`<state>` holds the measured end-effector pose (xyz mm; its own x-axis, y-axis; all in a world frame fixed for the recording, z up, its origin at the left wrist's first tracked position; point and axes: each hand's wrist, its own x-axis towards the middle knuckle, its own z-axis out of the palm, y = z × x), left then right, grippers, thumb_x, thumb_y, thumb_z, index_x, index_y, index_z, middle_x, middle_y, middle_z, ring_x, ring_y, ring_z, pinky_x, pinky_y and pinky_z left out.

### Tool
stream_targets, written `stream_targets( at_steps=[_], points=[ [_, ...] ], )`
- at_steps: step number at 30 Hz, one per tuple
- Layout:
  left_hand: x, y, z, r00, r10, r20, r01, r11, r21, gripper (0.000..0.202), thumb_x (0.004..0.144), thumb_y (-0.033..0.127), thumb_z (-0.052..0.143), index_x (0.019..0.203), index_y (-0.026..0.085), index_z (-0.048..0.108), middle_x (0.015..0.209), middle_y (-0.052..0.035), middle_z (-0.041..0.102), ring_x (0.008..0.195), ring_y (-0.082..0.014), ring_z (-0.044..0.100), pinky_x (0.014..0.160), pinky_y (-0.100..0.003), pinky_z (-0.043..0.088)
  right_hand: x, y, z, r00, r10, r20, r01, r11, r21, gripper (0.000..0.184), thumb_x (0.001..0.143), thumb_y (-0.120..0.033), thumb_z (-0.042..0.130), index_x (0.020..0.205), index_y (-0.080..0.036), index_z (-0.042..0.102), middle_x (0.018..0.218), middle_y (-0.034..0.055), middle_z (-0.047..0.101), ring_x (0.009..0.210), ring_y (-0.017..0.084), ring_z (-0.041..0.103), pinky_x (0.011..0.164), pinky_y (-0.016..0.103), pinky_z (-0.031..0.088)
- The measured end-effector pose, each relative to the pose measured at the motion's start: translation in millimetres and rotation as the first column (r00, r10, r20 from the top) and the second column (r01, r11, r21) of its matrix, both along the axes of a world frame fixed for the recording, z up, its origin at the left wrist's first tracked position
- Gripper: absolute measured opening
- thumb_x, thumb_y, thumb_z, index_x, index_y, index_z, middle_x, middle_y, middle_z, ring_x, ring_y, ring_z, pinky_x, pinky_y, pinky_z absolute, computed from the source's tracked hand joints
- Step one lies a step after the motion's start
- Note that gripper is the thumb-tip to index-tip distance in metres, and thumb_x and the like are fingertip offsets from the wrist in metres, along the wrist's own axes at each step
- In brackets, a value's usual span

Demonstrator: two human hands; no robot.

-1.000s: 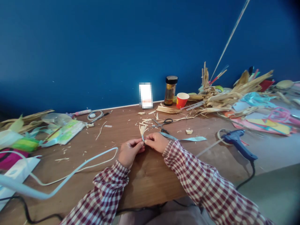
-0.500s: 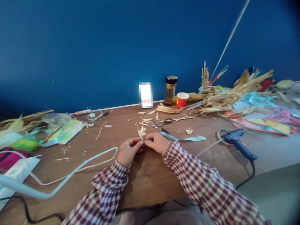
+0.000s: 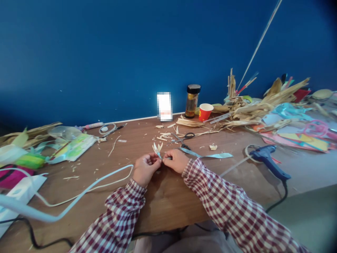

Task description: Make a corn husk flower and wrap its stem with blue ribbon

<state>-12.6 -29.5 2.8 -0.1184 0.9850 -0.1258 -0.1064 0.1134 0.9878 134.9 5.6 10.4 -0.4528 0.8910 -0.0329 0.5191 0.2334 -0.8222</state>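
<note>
Close together over the table, both my hands work on a small corn-husk flower (image 3: 157,149). Its pale pointed petals stick up above the fingers, and a light blue band wraps its base. My left hand (image 3: 146,168) is closed, pinching the flower's base between thumb and fingers. Thumb and fingertips of my right hand (image 3: 177,160) are pinched together at the same base; what they grip is hidden. A light blue ribbon (image 3: 218,155) lies on the table just beyond my right hand. Behind the hands are scissors (image 3: 181,138) with dark handles.
A blue glue gun (image 3: 271,163) with a black cord lies right. At the back stand a lit screen (image 3: 165,107), a jar (image 3: 192,102) and a red paper cup (image 3: 205,113). Dried husks (image 3: 273,96) pile up right; a white cable (image 3: 92,188) and power strip (image 3: 21,196) are left.
The flower has turned and tilted slightly left between my fingers, so its petals now look more spread. Both hands stay in nearly the same place.
</note>
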Motion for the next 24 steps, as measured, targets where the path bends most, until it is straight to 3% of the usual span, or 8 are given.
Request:
stream_targets(
  at_steps=[5,11,17,24],
  points=[
    [0.0,2.0,3.4,1.000,0.007,-0.029,-0.008,0.999,-0.036,0.027,0.048,0.019,0.075,0.070,0.013,0.060,0.060,0.0004,0.064,0.055,-0.0099,0.058,0.057,-0.020,0.046,-1.3,-1.4,2.8,0.997,-0.034,0.066,0.027,0.995,0.099,0.017,0.071,-0.026,0.053,0.069,-0.014,0.066,0.057,0.0005,0.058,0.055,0.010,0.047,0.052,0.021,0.032],
    [-5.3,4.7,6.9,0.997,-0.071,0.013,0.072,0.990,-0.122,0.027,0.049,0.019,0.074,0.071,0.013,0.058,0.054,0.0028,0.061,0.046,-0.0065,0.053,0.047,-0.017,0.043,14.6,8.3,6.5,0.993,0.094,0.065,-0.102,0.987,0.128,0.026,0.076,-0.040,0.053,0.077,-0.018,0.067,0.073,0.0022,0.065,0.069,0.013,0.056,0.063,0.023,0.037],
    [-9.2,6.0,8.2,0.998,-0.064,-0.022,0.060,0.986,-0.158,0.024,0.052,0.020,0.072,0.068,0.013,0.057,0.051,0.0021,0.060,0.043,-0.0058,0.051,0.038,-0.014,0.035,37.2,19.1,16.5,0.978,-0.011,0.207,-0.041,0.968,0.248,0.020,0.077,-0.035,0.054,0.078,-0.020,0.066,0.081,0.0032,0.065,0.077,0.016,0.056,0.069,0.025,0.037],
    [-7.0,4.7,10.3,0.993,-0.098,-0.072,0.087,0.985,-0.146,0.022,0.052,0.018,0.067,0.069,0.013,0.055,0.047,0.0043,0.057,0.038,-0.0049,0.046,0.035,-0.014,0.030,71.1,24.4,52.0,0.766,-0.176,0.619,-0.005,0.960,0.279,0.019,0.069,-0.039,0.062,0.075,-0.021,0.064,0.084,0.0050,0.060,0.072,0.018,0.055,0.056,0.025,0.032]
  ],
)
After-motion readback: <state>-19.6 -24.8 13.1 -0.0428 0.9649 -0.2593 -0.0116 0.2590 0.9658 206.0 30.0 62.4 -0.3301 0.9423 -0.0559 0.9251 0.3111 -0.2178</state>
